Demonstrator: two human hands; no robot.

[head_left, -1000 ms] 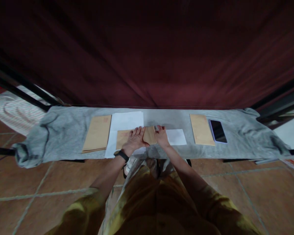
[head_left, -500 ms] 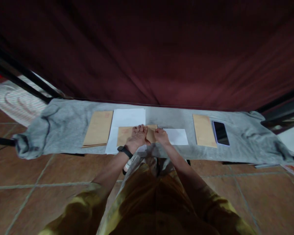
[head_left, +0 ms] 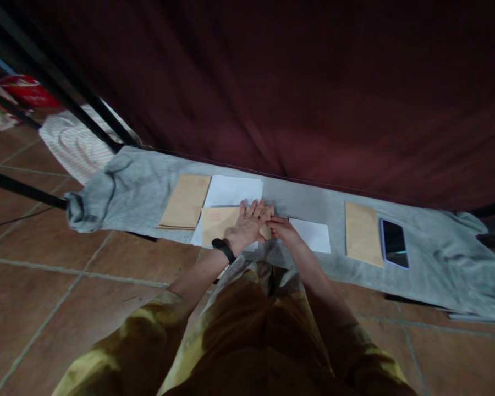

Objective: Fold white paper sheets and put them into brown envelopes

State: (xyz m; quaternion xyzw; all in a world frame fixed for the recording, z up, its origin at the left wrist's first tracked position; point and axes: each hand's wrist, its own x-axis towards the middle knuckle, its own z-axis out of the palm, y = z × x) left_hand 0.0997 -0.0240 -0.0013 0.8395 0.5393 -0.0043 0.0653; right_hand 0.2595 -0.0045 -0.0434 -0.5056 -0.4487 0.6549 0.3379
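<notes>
Closest to me, my left hand (head_left: 247, 225) lies flat and open on the brown envelope (head_left: 216, 224), fingers spread, holding nothing. My right hand (head_left: 284, 230) is just beside it, with its fingertips at the envelope's right end. I cannot tell if it pinches it. The brown envelope lies on a white sheet (head_left: 233, 191) on the grey cloth (head_left: 127, 187). A small white paper (head_left: 313, 235), a second envelope (head_left: 363, 234) and a phone (head_left: 394, 243) lie to the right. Behind them hangs a dark red curtain (head_left: 272, 82).
</notes>
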